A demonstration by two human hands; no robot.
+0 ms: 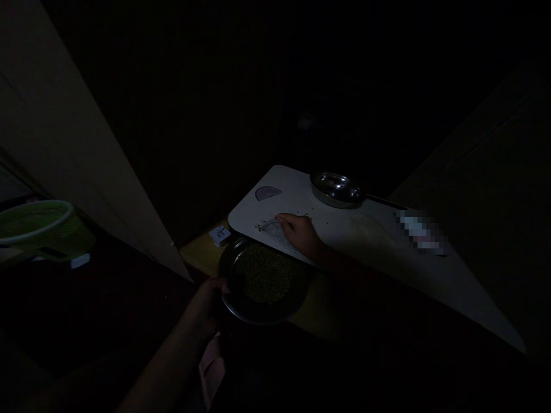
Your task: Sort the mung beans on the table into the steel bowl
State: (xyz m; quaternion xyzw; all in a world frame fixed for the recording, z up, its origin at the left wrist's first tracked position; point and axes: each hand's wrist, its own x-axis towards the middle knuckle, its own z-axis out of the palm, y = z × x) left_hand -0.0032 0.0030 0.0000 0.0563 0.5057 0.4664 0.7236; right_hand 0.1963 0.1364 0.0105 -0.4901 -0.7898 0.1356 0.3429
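In the dim light my left hand (pixel 210 304) grips the near-left rim of a round steel bowl (pixel 258 316), with the thumb over the edge. Small green grains that look like mung beans (pixel 264 275) cover its bottom. The bowl sits just below the near edge of a white board (pixel 370 235). Over that board, my right hand (pixel 301 235) is closed, fingers curled; whatever they hold is hidden. Beside and partly under it is a half-round protractor-like shape (pixel 273 228), and a few loose grains (pixel 259 228) are scattered around.
A second steel bowl (pixel 336 192) stands at the board's far edge. Another protractor-like shape (pixel 267 193) is farther left, and a blurred-out item (pixel 419 231) lies right. A small white box (pixel 220 235) rests on a yellowish surface (pixel 200 252). A green basket (pixel 51 229) is far left.
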